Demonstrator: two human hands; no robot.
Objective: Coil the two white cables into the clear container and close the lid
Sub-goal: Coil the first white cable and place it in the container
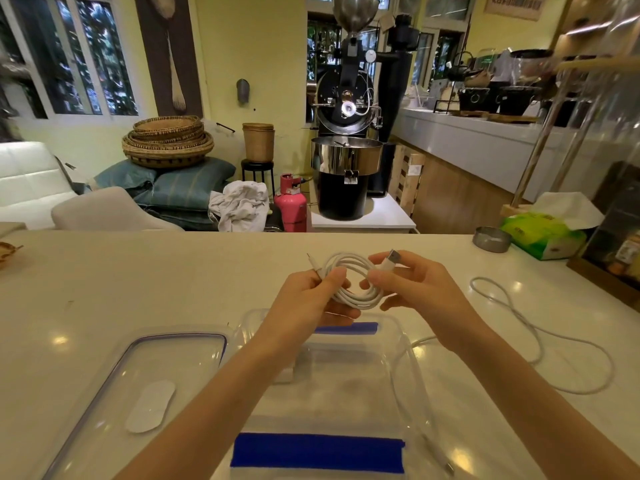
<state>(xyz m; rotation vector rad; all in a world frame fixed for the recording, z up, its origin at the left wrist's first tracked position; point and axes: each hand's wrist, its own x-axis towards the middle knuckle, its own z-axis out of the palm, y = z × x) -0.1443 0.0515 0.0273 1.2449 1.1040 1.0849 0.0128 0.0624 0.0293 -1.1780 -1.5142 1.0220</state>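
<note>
A white cable [356, 292] is wound into a small coil and held above the far end of the clear container [408, 355]. My left hand [311, 296] pinches the coil's left side, where a thin plug sticks up. My right hand [412, 285] grips the right side, with the USB plug between its fingers. The container has blue tape on its near and far walls and is open. Its clear lid [138, 375] lies flat to the left, with a white oval label on it. The second white cable [540, 344] lies loose on the counter at the right, one end trailing over the container's right rim.
A white counter [138, 278] carries everything. A small metal dish [491, 239] and a green tissue pack [543, 237] stand at the far right. Beyond the counter's far edge are a coffee roaster, a pink gas cylinder and stacked baskets.
</note>
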